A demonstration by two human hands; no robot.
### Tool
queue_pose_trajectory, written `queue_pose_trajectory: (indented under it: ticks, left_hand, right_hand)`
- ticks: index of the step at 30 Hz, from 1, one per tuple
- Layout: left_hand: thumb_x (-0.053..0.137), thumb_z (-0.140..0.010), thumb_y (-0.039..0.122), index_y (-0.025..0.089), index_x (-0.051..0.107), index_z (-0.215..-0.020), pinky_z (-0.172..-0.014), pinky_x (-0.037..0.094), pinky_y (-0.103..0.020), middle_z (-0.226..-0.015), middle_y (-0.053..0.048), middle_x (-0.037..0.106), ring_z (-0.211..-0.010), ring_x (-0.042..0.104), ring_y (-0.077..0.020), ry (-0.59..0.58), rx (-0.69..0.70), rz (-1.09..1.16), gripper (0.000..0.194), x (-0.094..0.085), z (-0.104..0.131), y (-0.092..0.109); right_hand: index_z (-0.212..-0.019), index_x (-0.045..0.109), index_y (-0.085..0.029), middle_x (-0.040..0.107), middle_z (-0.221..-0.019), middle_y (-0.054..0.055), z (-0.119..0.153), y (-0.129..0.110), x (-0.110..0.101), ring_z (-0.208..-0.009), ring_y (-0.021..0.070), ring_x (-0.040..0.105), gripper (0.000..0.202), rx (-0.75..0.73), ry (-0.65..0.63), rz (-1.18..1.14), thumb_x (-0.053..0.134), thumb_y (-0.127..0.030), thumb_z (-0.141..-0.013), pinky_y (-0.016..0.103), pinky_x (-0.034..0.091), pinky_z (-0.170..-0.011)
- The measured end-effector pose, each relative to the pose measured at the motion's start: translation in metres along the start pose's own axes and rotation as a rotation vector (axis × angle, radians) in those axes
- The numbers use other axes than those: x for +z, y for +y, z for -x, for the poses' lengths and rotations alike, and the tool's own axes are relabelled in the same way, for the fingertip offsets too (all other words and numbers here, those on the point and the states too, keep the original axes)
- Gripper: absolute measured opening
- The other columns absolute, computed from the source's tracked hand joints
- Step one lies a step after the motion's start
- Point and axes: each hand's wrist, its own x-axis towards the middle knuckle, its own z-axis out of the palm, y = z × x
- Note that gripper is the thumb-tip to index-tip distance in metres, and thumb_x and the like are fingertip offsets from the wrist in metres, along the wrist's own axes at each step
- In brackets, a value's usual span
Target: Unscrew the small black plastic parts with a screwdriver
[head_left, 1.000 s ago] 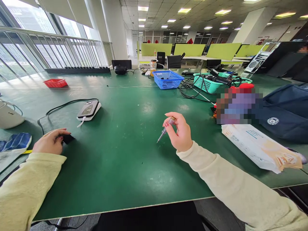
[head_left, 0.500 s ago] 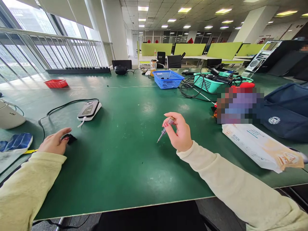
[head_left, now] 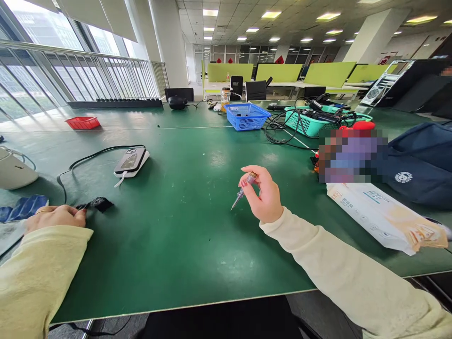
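Note:
My right hand (head_left: pixel 263 193) holds a small screwdriver-like tool (head_left: pixel 243 190) between thumb and fingers, its thin tip pointing down and left above the green table (head_left: pixel 169 263). At the left, my left hand (head_left: pixel 56 218) rests low with its fingers closed together at the near end of a black object (head_left: pixel 100 204). What its fingertips pinch, if anything, is hidden. Beside that hand lie blue-and-grey gloves (head_left: pixel 23 209). A phone (head_left: pixel 130 159) sits on a white block with a cable, farther back.
A red tray (head_left: pixel 83 123) stands at the back left, a blue basket (head_left: pixel 247 117) and a green basket (head_left: pixel 307 123) with cables at the back. On the right are a white-and-orange packet (head_left: pixel 381 212) and a dark blue bag (head_left: pixel 420 165). A pale container (head_left: pixel 16 169) stands far left.
My left hand has moved left, off the black object's far part, which now shows more fully. The yellow strip beside it is now covered. My right hand has hardly moved.

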Motion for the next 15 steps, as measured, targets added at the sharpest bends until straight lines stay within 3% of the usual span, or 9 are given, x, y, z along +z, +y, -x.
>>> queue_pose_trajectory:
  ticks: [3, 6, 10, 15]
  left_hand:
    - [0.041, -0.088, 0.057, 0.017, 0.068, -0.100, -0.098, 0.049, -0.055, -0.124, -0.021, 0.059, -0.127, 0.052, -0.0401, 0.154, -0.178, 0.041, 0.050, -0.014, 0.017, 0.022]
    - [0.032, -0.093, 0.054, 0.020, 0.064, -0.108, -0.091, 0.053, -0.053, -0.110, -0.017, 0.065, -0.116, 0.060, -0.0381, 0.243, -0.191, 0.125, 0.049, -0.025, 0.031, 0.039]
    - [0.039, -0.091, 0.050, 0.025, 0.059, -0.111, -0.093, 0.054, -0.051, -0.105, -0.009, 0.067, -0.109, 0.064, -0.0333, 0.231, -0.062, 0.237, 0.037, -0.030, 0.034, 0.045]
    - [0.041, -0.084, 0.037, 0.014, 0.052, -0.122, -0.102, 0.050, -0.044, -0.115, -0.016, 0.063, -0.112, 0.064, -0.0298, 0.143, 0.254, 0.327, 0.046, -0.023, 0.026, 0.046]
  right_hand:
    - [-0.116, 0.054, -0.025, 0.064, -0.079, -0.001, 0.000, 0.000, 0.000, -0.068, 0.0139, 0.063, 0.022, 0.000, 0.002, 0.003, 0.052, -0.019, -0.095, 0.029, 0.055, -0.068]
    - [-0.116, 0.054, -0.025, 0.064, -0.079, -0.001, 0.000, 0.000, -0.001, -0.068, 0.0144, 0.064, 0.021, 0.011, 0.000, 0.012, 0.052, -0.021, -0.095, 0.030, 0.055, -0.068]
    - [-0.116, 0.054, -0.025, 0.064, -0.079, 0.000, 0.000, 0.000, 0.000, -0.068, 0.0145, 0.064, 0.020, 0.020, -0.007, 0.014, 0.052, -0.022, -0.096, 0.030, 0.056, -0.068]
    - [-0.116, 0.054, -0.025, 0.064, -0.079, -0.001, 0.000, 0.000, 0.000, -0.068, 0.0144, 0.064, 0.019, 0.010, -0.003, 0.013, 0.051, -0.024, -0.097, 0.030, 0.056, -0.068]
